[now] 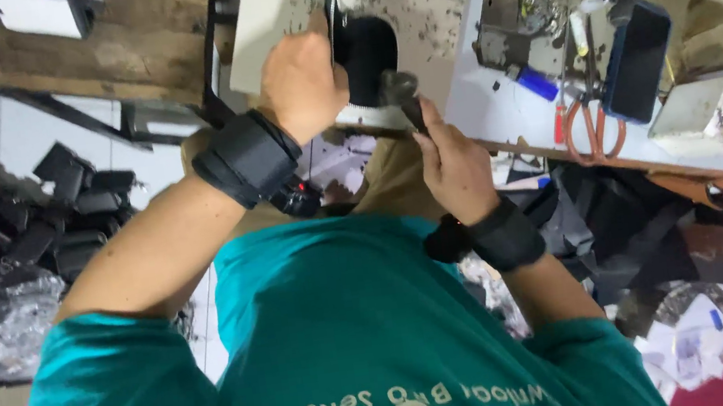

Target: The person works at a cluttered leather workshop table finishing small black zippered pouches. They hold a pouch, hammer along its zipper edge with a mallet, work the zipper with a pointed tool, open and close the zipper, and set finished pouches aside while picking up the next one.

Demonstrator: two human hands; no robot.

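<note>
My left hand (301,81) is closed around a black, rounded piece of material (366,58), pressing it against a white, glue-stained work surface (438,7). My right hand (449,163) sits just below and to the right, gripping a small dark tool (401,95) whose tip touches the black piece. Both wrists wear black bands. My teal shirt fills the bottom of the view. What the far side of the black piece looks like is hidden by my left hand.
Orange-handled scissors (588,122), a dark blue box (636,60) and a small blue item (537,83) lie on the bench at the right. Black scraps (624,215) hang below it. Several black pieces (56,215) and a plastic bag (9,319) lie on the floor at the left.
</note>
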